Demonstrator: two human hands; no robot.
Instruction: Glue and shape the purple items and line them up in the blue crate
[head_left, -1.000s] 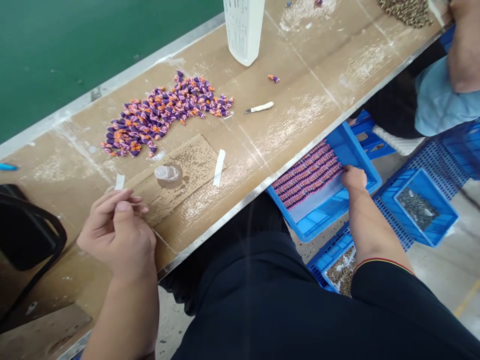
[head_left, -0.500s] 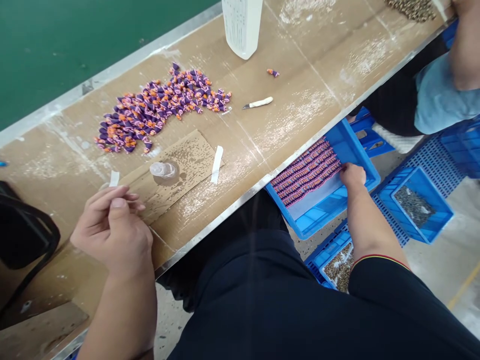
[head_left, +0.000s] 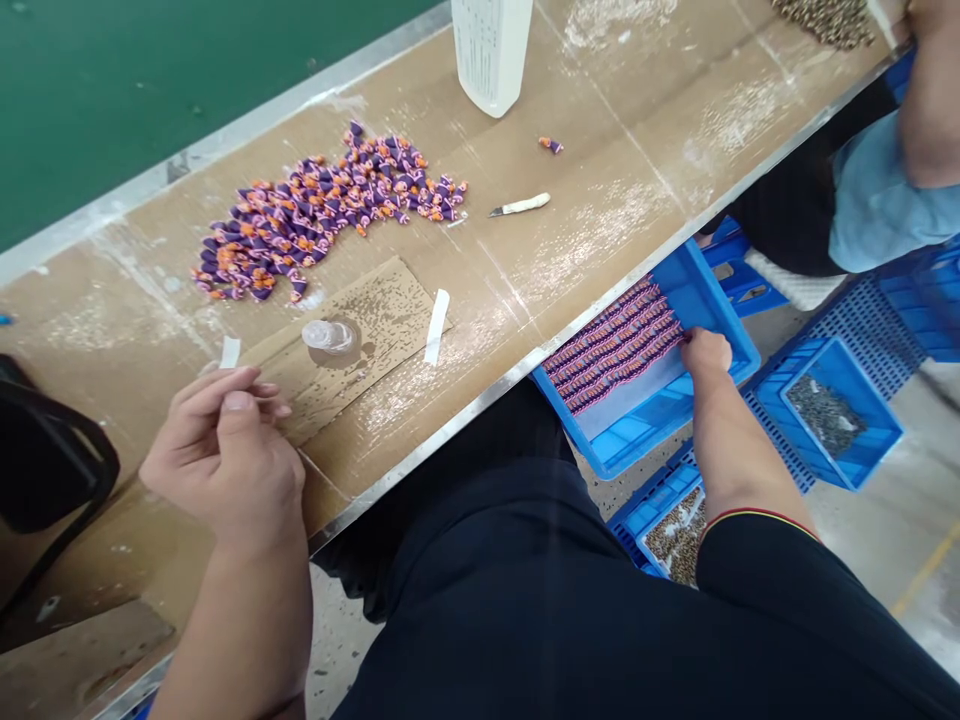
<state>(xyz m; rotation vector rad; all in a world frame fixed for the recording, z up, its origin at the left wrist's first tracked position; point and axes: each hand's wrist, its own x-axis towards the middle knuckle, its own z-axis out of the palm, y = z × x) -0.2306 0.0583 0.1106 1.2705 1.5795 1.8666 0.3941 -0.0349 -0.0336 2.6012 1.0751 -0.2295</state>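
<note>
My left hand [head_left: 232,450] hovers above the table beside a taped piece of cardboard [head_left: 401,310]. Its fingers are curled with the thumb against them; anything inside is hidden. On the cardboard a small clear cup or bottle [head_left: 330,337] stands amid dark wet spots. My right hand [head_left: 707,352] reaches into a blue tray [head_left: 630,440] below the table edge. Its closed fingertips touch the end of a row of small purple, pink and orange figures [head_left: 615,345], and what they grip cannot be made out. Behind the cardboard lies a loose heap of similar figures [head_left: 322,210].
A craft knife [head_left: 520,205] and a single figure [head_left: 551,145] lie right of the heap. A white container [head_left: 491,60] stands at the back. Blue bins of small parts [head_left: 844,410] are at lower right, near a seated person [head_left: 885,190]. A black object [head_left: 49,450] is at left.
The view has shifted very slightly. Both hands hold nearly the same positions, the right one still at the end of the rows.
</note>
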